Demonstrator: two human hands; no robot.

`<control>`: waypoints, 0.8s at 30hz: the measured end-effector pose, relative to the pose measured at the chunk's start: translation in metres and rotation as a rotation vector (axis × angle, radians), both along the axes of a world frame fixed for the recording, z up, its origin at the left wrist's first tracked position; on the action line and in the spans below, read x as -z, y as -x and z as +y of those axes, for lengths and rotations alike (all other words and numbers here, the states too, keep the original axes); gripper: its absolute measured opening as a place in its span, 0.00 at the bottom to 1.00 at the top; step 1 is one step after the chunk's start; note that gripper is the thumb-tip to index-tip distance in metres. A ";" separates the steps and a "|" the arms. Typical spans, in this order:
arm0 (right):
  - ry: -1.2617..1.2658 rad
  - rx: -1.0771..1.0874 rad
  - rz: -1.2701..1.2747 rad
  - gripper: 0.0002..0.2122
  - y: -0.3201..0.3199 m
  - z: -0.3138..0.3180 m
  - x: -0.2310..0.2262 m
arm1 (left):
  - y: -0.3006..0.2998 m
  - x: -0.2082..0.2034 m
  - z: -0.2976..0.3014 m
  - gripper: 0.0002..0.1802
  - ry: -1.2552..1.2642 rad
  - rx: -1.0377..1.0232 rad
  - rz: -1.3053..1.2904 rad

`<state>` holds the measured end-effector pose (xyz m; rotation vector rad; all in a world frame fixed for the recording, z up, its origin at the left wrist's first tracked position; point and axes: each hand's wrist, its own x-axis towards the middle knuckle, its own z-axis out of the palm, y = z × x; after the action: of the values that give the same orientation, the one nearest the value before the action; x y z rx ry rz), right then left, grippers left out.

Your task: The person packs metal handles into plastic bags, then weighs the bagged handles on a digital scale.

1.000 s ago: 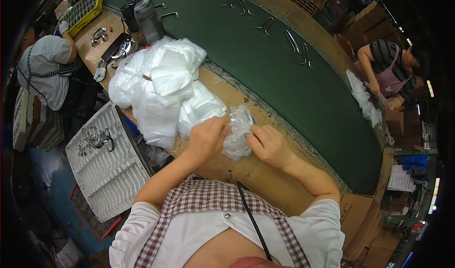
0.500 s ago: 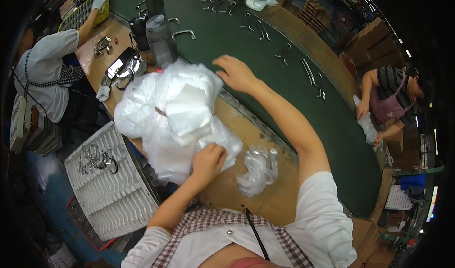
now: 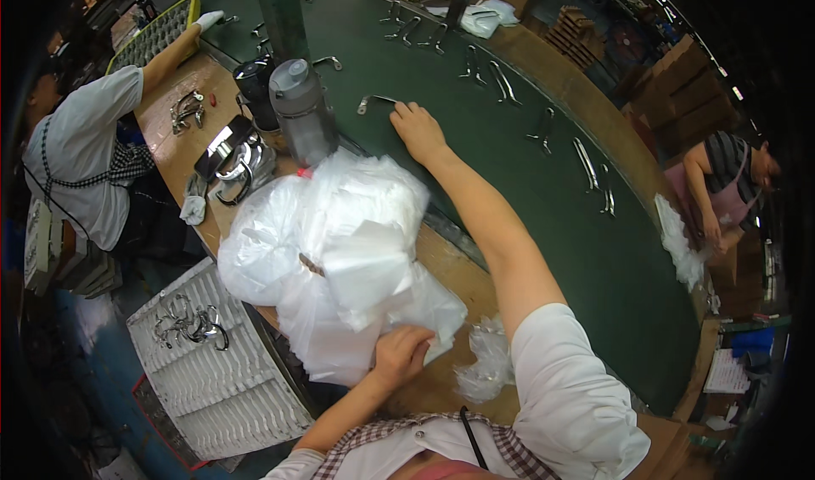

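On the green conveyor belt, my right hand [image 3: 416,130] has its fingers closed over the end of a bent shiny metal handle [image 3: 373,101], which still rests on the belt. My left hand [image 3: 401,354] pinches the edge of a clear plastic bag [image 3: 437,310] at the near side of a big white pile of plastic bags [image 3: 356,251]. Beside that hand, partly behind my right arm, lies a clump of bagged pieces [image 3: 486,361] on the brown worktable [image 3: 454,263].
A grey bottle [image 3: 301,111] stands beyond the bags. More metal handles [image 3: 586,164] lie along the belt. At left is a ridged white tray [image 3: 221,387] holding metal parts. One co-worker [image 3: 85,140] reaches toward a yellow crate [image 3: 157,34]; another [image 3: 722,183] handles plastic at far right.
My right hand has gone from spread above the belt's edge to the metal handle and closed on it. The left hand stays at the bags. The whole view has shifted a little.
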<state>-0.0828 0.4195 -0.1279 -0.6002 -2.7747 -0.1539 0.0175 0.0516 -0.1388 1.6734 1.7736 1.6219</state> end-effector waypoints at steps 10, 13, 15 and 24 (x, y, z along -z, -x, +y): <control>1.405 0.278 0.705 0.06 -0.240 -0.141 -0.132 | -0.006 -0.046 0.015 0.07 -0.023 -0.007 -0.175; 1.755 0.243 0.741 0.05 -0.277 -0.188 -0.150 | -0.014 -0.067 0.013 0.05 -0.047 -0.070 -0.180; 1.926 0.195 0.744 0.05 -0.291 -0.213 -0.151 | -0.020 -0.082 0.008 0.05 -0.033 -0.039 -0.171; 0.291 -0.201 0.525 0.03 -0.316 -0.312 -0.122 | -0.072 -0.124 -0.023 0.06 -0.120 0.069 0.086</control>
<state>0.2334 0.1074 -0.0063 -0.3546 -2.3321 0.4006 0.0890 0.0286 -0.0147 1.8628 1.6659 1.6802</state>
